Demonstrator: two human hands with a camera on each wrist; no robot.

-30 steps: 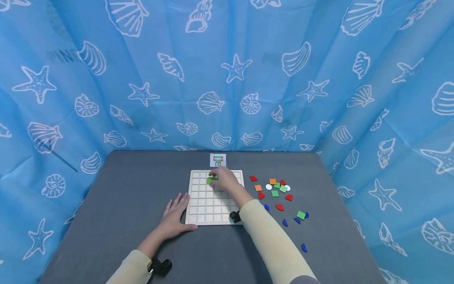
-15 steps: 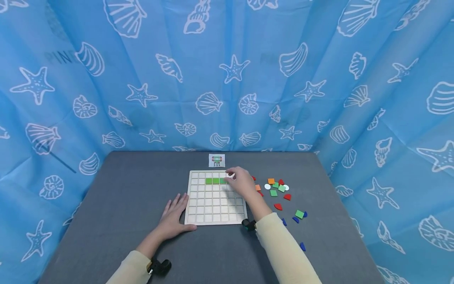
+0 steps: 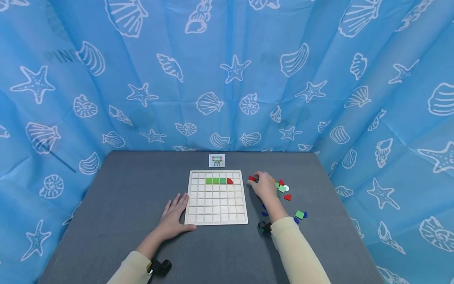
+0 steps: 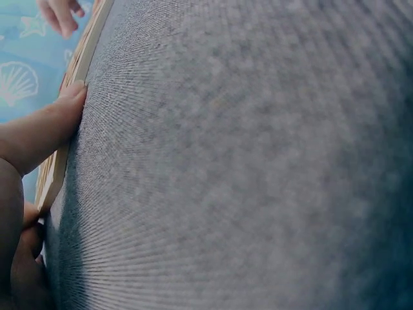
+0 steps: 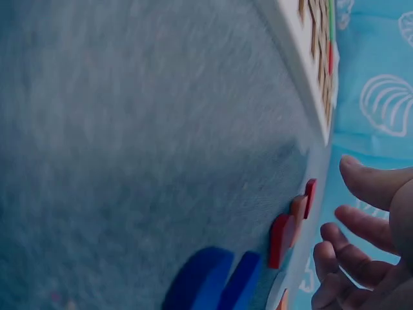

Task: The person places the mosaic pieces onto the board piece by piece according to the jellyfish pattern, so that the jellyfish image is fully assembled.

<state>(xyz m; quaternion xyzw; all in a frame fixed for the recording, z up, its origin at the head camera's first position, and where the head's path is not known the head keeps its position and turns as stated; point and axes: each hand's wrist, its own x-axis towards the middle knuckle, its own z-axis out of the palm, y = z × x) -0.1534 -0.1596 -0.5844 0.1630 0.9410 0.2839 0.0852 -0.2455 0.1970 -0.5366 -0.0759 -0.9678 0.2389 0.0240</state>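
A pale wooden grid board (image 3: 216, 207) lies on the table. In its second row from the far side, three green squares (image 3: 215, 181) stand side by side, with a red quarter-circle piece (image 3: 229, 181) at their right end. My left hand (image 3: 173, 219) rests at the board's near left corner, fingers straight along the left side. In the left wrist view its thumb (image 4: 55, 123) touches the board's edge. To the right of the board, my right hand (image 3: 265, 187) hovers by a loose red quarter-circle piece (image 3: 252, 178), thumb and fingers apart with nothing visible between them.
Loose pieces lie right of the board: green squares (image 3: 299, 214), red quarter-circles (image 3: 287, 197), a white disc (image 3: 286, 188) and blue half-discs (image 3: 296, 220). My right hand and arm hide some of them. A small patterned card (image 3: 216, 160) lies beyond the board, before a blue curtain (image 3: 227, 79).
My right hand has moved from over the board to the loose pieces on the right. The red quarter-circle now shows at the end of the green row. My left hand has stayed put.
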